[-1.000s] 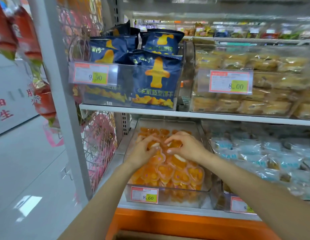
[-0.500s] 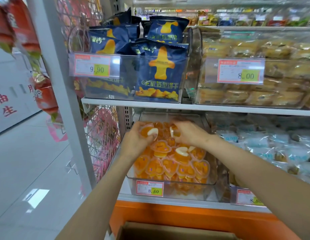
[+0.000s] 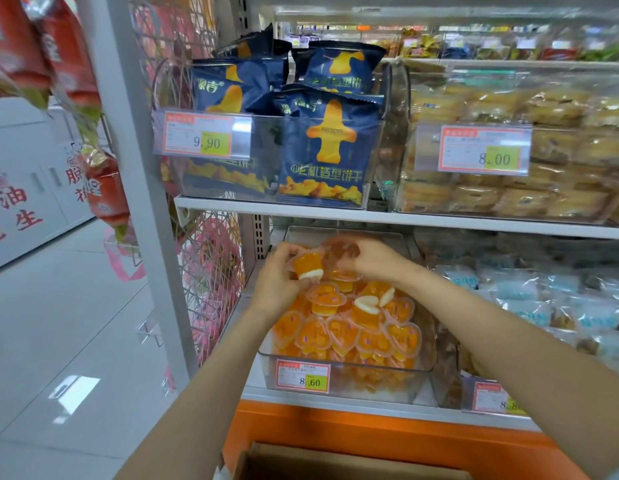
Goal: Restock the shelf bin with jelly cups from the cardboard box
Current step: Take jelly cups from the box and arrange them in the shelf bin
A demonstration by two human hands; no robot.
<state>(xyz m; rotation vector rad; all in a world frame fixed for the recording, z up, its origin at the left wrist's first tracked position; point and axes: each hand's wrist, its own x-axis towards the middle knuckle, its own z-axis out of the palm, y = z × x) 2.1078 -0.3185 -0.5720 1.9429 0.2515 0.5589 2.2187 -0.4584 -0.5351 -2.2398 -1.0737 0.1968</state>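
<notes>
The shelf bin [image 3: 387, 386] is clear, glossy hard plastic, the jelly cups [image 3: 339, 336] in it are shiny see-through plastic with smooth film lids, the cardboard box [image 3: 335, 462] is matt brown paperboard, the snack bags [image 3: 330, 150] are glossy dark-blue film, and the floor [image 3: 59, 341] is smooth, reflective tile.

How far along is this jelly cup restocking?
Mostly done: the bin looks heaped with jelly cups. In hand: the left hand grips one cup at the back; the right hand is too blurred to judge. What remains in the cardboard box is hidden.
</notes>
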